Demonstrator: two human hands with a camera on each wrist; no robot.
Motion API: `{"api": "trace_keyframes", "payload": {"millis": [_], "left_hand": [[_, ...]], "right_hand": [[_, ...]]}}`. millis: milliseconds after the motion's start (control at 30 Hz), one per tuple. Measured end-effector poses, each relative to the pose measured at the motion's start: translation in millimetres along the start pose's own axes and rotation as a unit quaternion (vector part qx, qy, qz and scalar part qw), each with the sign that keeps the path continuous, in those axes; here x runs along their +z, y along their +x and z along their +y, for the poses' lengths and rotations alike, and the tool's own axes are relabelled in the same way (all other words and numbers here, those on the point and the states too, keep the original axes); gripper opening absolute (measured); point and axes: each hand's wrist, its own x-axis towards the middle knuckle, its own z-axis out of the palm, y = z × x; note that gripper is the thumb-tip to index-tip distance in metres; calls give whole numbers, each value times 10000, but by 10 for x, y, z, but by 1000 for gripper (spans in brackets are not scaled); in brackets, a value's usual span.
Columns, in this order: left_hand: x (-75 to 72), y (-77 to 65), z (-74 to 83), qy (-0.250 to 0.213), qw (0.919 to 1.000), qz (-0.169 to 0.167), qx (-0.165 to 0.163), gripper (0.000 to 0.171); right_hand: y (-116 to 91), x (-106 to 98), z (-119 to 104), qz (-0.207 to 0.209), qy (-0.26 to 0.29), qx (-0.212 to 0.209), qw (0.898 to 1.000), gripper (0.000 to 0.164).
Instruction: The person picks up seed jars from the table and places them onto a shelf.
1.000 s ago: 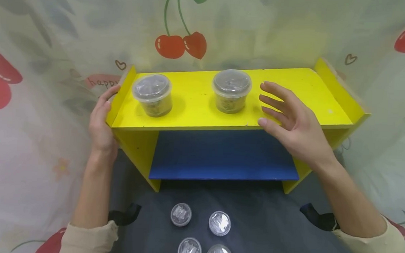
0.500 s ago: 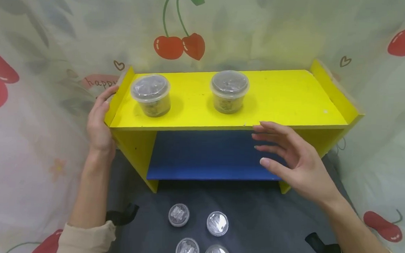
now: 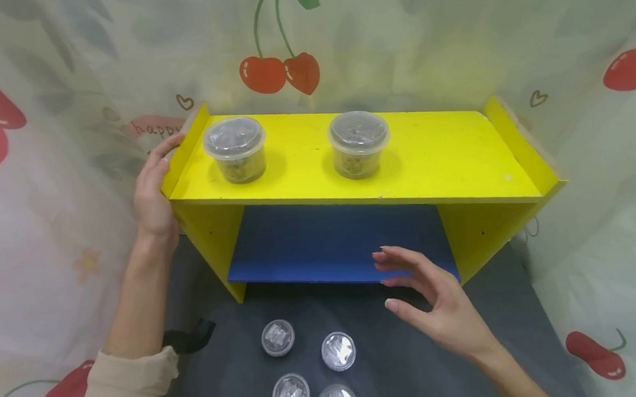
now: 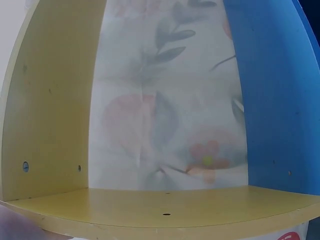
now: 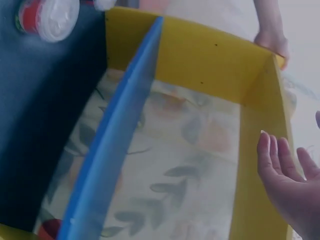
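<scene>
My left hand rests against the outside of the left end panel of a yellow shelf unit, its fingertips at the panel's top edge. Two clear plastic tubs with lids stand on the unit's top board: one tub near the left end, the other tub around the middle. My right hand hovers in front of the lower blue board, holding nothing, its fingers loosely bent and thumb apart. In the right wrist view, that same right hand appears beside the yellow top board.
Several smaller lidded tubs stand on the dark floor cloth in front of the unit, among them a back left tub and a back right tub. A curtain printed with cherries hangs close behind and at both sides.
My right hand has moved down and toward me, from beside the middle tub to in front of the blue board. My left hand stays at the end panel; the tubs stay put.
</scene>
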Motion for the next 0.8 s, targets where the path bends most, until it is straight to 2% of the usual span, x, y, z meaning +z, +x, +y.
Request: {"api": "trace_keyframes", "payload": {"millis": [233, 400, 800], "left_hand": [[-5, 2, 5, 79, 10000, -33, -49, 46], [-6, -4, -3, 95, 9999, -68, -119, 46], [-6, -12, 6, 188, 9998, -32, -64, 46]], "right_hand": [[-187, 159, 233, -21, -44, -223, 9997, 74], [-369, 311, 415, -57, -200, -220, 9995, 73], [-688, 602, 757, -75, -296, -581, 9978, 71]]}}
